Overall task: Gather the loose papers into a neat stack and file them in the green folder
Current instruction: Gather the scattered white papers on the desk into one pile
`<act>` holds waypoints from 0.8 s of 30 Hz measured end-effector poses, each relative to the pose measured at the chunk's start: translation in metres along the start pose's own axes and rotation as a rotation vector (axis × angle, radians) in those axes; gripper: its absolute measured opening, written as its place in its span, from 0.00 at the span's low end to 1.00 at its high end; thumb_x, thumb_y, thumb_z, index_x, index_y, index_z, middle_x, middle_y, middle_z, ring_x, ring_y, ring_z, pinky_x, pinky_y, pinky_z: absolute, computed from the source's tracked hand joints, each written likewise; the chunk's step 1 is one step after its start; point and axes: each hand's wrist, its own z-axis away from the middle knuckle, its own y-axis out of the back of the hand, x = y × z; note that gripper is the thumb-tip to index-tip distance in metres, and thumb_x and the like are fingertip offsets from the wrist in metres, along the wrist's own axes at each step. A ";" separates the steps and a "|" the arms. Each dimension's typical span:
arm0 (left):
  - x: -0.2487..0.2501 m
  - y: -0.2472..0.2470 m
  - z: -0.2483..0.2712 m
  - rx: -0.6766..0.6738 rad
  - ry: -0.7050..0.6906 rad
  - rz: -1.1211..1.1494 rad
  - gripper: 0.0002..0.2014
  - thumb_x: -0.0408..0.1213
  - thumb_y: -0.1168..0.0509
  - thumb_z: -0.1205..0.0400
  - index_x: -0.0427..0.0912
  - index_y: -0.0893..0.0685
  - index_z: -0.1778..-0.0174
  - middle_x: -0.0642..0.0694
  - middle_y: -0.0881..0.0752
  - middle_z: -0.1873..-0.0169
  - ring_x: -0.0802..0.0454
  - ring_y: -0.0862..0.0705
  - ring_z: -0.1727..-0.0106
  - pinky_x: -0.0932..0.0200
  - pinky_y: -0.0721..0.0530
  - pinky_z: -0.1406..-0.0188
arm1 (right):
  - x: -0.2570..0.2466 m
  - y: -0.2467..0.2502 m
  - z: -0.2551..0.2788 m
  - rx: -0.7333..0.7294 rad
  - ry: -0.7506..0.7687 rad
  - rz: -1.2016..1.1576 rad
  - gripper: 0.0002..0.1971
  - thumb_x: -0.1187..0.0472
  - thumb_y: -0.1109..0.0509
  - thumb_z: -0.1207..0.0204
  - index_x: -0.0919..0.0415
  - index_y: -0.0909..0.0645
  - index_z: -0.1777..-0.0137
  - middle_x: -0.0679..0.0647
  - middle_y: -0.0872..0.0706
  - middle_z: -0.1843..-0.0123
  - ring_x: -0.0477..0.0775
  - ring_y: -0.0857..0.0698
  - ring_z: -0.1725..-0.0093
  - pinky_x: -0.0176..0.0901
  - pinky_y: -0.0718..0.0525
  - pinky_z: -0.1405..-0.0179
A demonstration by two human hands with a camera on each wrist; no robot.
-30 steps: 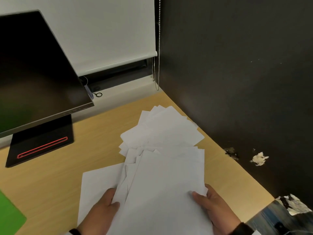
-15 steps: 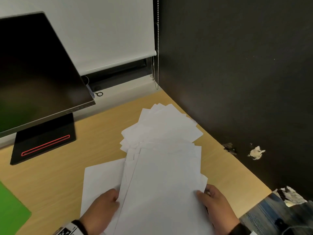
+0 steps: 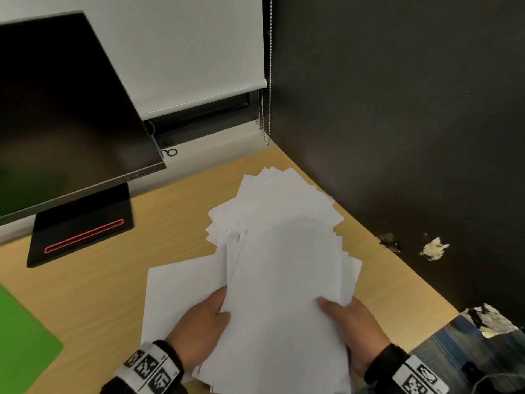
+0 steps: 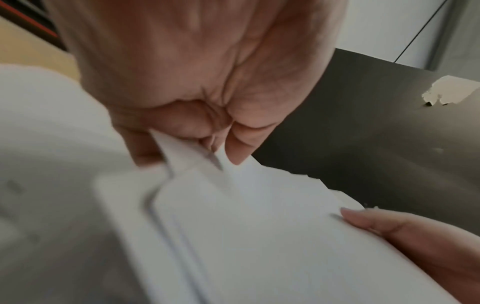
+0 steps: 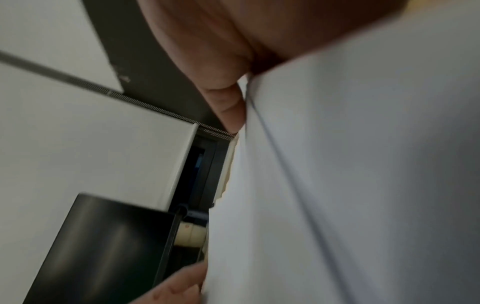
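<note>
Head view showed both hands drawn nearer the body than a second before, their marked wristbands now inside the bottom edge where only the knuckles had been seen; the sheaf of papers (image 3: 284, 294) between them looked narrower and more gathered, its upper corners less fanned than earlier, though the ends farthest from the person were ragged and uneven. The left hand (image 3: 199, 325) gripped the sheaf's left edge, and in the left wrist view its fingers (image 4: 239, 144) were curled in and pinching several sheet corners. The right hand (image 3: 355, 328) clasped the right edge with its thumb lying flat on the top sheet, the other fingers hidden beneath; the right wrist view was blurred and showed only paper pressed against the palm. One single sheet (image 3: 176, 291) lay flat on the wooden desk (image 3: 99, 280) under the left hand, apart from the held bundle, in much the same place as before. The green folder (image 3: 22, 336) lay at the desk's left edge, well apart from the papers, with more of it visible than a second ago. The monitor (image 3: 65, 115) stood behind it on its black base (image 3: 82, 223)
</note>
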 end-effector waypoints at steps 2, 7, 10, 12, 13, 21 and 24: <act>0.003 0.016 -0.008 0.066 0.016 -0.070 0.16 0.39 0.43 0.10 0.67 0.19 0.36 0.57 0.13 0.36 0.58 0.15 0.37 0.65 0.20 0.36 | -0.003 0.005 0.002 -0.065 -0.061 -0.011 0.18 0.72 0.27 0.24 0.64 0.17 0.34 0.69 0.08 0.42 0.75 0.09 0.43 0.75 0.17 0.36; -0.024 0.073 -0.043 0.256 0.163 -0.493 0.27 0.51 0.35 0.15 0.48 0.24 0.19 0.45 0.24 0.22 0.43 0.27 0.23 0.50 0.27 0.23 | -0.002 0.021 -0.002 0.053 -0.066 0.071 0.17 0.77 0.30 0.24 0.66 0.16 0.37 0.70 0.06 0.47 0.76 0.08 0.47 0.77 0.18 0.37; -0.030 0.098 -0.055 0.215 0.199 -0.647 0.30 0.56 0.29 0.22 0.52 0.23 0.24 0.48 0.25 0.28 0.44 0.29 0.27 0.48 0.24 0.28 | -0.016 0.038 0.002 0.093 -0.100 0.083 0.16 0.74 0.29 0.25 0.64 0.16 0.38 0.70 0.06 0.48 0.77 0.09 0.47 0.75 0.17 0.37; -0.028 0.105 -0.061 0.192 0.208 -0.701 0.33 0.58 0.26 0.29 0.53 0.24 0.29 0.50 0.26 0.36 0.47 0.28 0.33 0.48 0.20 0.35 | -0.026 0.051 0.006 0.114 -0.131 0.064 0.16 0.73 0.28 0.25 0.61 0.17 0.39 0.70 0.06 0.49 0.76 0.09 0.46 0.71 0.15 0.40; -0.027 0.107 -0.063 0.182 0.212 -0.736 0.33 0.59 0.25 0.31 0.54 0.25 0.32 0.51 0.27 0.40 0.48 0.28 0.36 0.48 0.19 0.38 | -0.030 0.056 0.008 0.132 -0.149 0.059 0.16 0.72 0.28 0.24 0.60 0.17 0.39 0.69 0.06 0.50 0.76 0.10 0.46 0.70 0.15 0.41; -0.022 0.109 -0.079 0.031 0.273 -0.790 0.32 0.57 0.23 0.32 0.50 0.22 0.34 0.48 0.16 0.37 0.46 0.17 0.37 0.51 0.16 0.37 | -0.050 0.069 0.011 0.177 -0.279 0.050 0.44 0.66 0.17 0.54 0.60 0.22 0.31 0.71 0.12 0.42 0.78 0.15 0.40 0.75 0.24 0.29; -0.029 0.109 -0.076 0.009 0.202 -0.753 0.28 0.47 0.29 0.20 0.48 0.22 0.23 0.48 0.19 0.27 0.48 0.19 0.28 0.59 0.21 0.30 | -0.048 0.073 0.003 0.177 -0.299 0.072 0.59 0.60 0.08 0.78 0.59 0.21 0.35 0.68 0.12 0.45 0.74 0.15 0.42 0.69 0.24 0.29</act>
